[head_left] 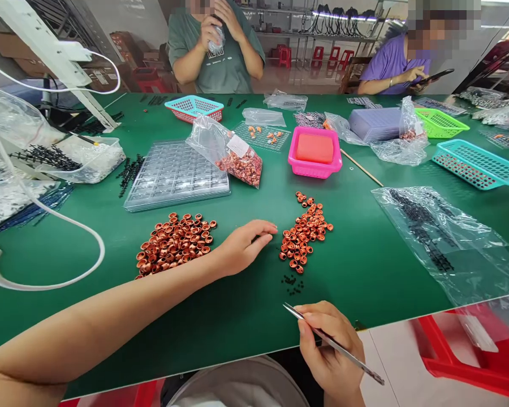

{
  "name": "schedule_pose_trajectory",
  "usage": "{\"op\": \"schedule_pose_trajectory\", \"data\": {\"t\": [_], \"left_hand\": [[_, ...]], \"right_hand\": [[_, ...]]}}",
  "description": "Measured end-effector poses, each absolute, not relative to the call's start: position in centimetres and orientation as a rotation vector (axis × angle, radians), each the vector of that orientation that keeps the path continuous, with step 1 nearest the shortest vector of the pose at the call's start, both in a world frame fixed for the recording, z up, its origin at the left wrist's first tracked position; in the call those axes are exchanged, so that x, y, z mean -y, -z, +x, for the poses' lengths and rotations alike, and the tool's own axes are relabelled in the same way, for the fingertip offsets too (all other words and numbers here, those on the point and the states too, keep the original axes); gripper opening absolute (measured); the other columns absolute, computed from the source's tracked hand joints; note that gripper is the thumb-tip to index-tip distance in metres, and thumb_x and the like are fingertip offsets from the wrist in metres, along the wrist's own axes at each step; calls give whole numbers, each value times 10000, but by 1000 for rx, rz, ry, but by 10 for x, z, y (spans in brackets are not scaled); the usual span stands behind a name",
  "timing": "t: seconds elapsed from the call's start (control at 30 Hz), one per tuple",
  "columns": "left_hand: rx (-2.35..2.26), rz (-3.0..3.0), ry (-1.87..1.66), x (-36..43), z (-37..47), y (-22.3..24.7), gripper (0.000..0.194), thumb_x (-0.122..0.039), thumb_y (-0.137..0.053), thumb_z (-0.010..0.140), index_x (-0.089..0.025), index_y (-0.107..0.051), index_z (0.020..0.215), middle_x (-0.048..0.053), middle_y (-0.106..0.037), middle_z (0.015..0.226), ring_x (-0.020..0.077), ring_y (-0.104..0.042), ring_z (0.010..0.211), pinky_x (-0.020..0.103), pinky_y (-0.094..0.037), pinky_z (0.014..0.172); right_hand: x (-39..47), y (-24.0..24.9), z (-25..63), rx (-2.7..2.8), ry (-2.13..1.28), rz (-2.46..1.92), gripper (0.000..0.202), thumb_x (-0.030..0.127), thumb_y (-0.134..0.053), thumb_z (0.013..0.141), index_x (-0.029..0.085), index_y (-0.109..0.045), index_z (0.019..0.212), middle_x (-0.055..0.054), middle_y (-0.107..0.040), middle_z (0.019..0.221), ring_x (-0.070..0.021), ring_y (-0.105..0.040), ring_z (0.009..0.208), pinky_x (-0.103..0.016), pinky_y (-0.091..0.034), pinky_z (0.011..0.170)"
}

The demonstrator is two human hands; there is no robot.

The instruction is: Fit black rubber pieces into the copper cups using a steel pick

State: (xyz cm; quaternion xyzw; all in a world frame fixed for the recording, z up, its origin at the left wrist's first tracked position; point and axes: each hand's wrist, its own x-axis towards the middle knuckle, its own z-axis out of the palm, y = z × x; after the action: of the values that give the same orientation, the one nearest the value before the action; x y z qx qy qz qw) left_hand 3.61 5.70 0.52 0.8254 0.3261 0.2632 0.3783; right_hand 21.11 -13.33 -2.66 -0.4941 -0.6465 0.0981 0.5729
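My left hand (246, 246) reaches over the table, fingers stretched toward the right-hand pile of copper-coloured cups (305, 229). Its thumb and forefinger are apart, with nothing visible between them. A larger pile of the same small hollow cups (173, 243) lies behind my left forearm, which hides part of it. My right hand (333, 345), at the front edge, is closed around metal tweezers (341, 347). The tweezers' tips point up and left, just below a scatter of tiny black pieces (292, 284).
Clear plastic trays (178, 175), a bag of copper parts (241, 164) and a pink basket with a red block (315, 148) stand farther back. At right lies a bag of black parts (424, 226). A white cable (97, 249) loops at left. Two people sit opposite.
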Motion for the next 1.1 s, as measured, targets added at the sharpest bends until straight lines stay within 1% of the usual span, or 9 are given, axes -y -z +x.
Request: {"op": "schedule_pose_trajectory", "data": {"t": [0.07, 0.2, 0.27, 0.43, 0.6, 0.7, 0.83, 0.97, 1.1], "left_hand": [[-776, 2216, -648, -48, 32, -6, 223, -243, -505, 957, -157, -662, 1090, 121, -658, 1158, 248, -580, 1114, 455, -471, 1021], [-643, 2683, -503, -35, 29, -7, 304, -185, -463, 979, -105, -617, 1229, 165, -620, 1195, 281, -522, 1112, 478, -472, 989], [-630, 2843, -412, -32, 29, -8, 327, -196, -449, 990, -95, -595, 1265, 169, -605, 1228, 293, -511, 1116, 486, -471, 985], [-783, 2966, -305, -34, 28, -9, 342, -264, -456, 998, -117, -592, 1274, 158, -578, 1288, 318, -488, 1166, 497, -452, 993], [-937, 2984, -323, -40, 24, -8, 398, -306, -463, 994, -58, -586, 1279, 190, -559, 1323, 363, -477, 1176, 530, -445, 981], [-920, 2930, -426, -45, 21, -8, 351, -242, -448, 991, -47, -619, 1227, 185, -593, 1273, 339, -508, 1128, 512, -469, 963], [-921, 2850, -598, -54, 18, -9, 285, -166, -449, 969, -56, -662, 1124, 182, -643, 1181, 309, -549, 1042, 499, -504, 910], [-860, 2718, -743, -52, 18, -9, 234, -167, -495, 956, -89, -656, 1107, 148, -671, 1102, 266, -577, 979, 455, -518, 885], [-738, 2640, -699, -40, 26, -7, 212, -181, -547, 938, -107, -651, 1107, 129, -669, 1054, 246, -585, 966, 417, -516, 878]], "right_hand": [[134, 26, 212, 1528, -238, -1171, 338, 0, -620, 797, 206, -570, 1061, -50, -734, 922, -161, -715, 798, -311, -596, 685], [133, 25, 212, 1538, -255, -1192, 326, 1, -611, 802, 205, -575, 1054, -52, -734, 920, -164, -715, 801, -312, -600, 676], [133, 26, 211, 1531, -253, -1201, 319, 8, -607, 808, 211, -579, 1051, -51, -734, 913, -167, -714, 800, -318, -603, 673], [134, 29, 210, 1500, -227, -1232, 310, 19, -610, 812, 225, -589, 1043, -42, -733, 877, -171, -716, 789, -322, -605, 662], [134, 29, 209, 1489, -231, -1233, 307, 21, -621, 808, 221, -603, 1039, -46, -736, 894, -176, -722, 798, -322, -609, 664], [134, 29, 209, 1476, -226, -1229, 292, 27, -626, 812, 216, -608, 1034, -45, -738, 897, -177, -725, 799, -322, -610, 665], [134, 29, 209, 1485, -245, -1229, 340, 1, -620, 801, 222, -602, 1060, -53, -742, 916, -177, -718, 801, -331, -604, 668], [134, 27, 208, 1481, -264, -1216, 343, -4, -617, 802, 222, -597, 1059, -55, -737, 913, -168, -707, 795, -327, -595, 650], [133, 24, 207, 1472, -285, -1196, 355, -23, -616, 791, 207, -599, 1060, -68, -731, 927, -172, -704, 809, -330, -588, 661]]}}
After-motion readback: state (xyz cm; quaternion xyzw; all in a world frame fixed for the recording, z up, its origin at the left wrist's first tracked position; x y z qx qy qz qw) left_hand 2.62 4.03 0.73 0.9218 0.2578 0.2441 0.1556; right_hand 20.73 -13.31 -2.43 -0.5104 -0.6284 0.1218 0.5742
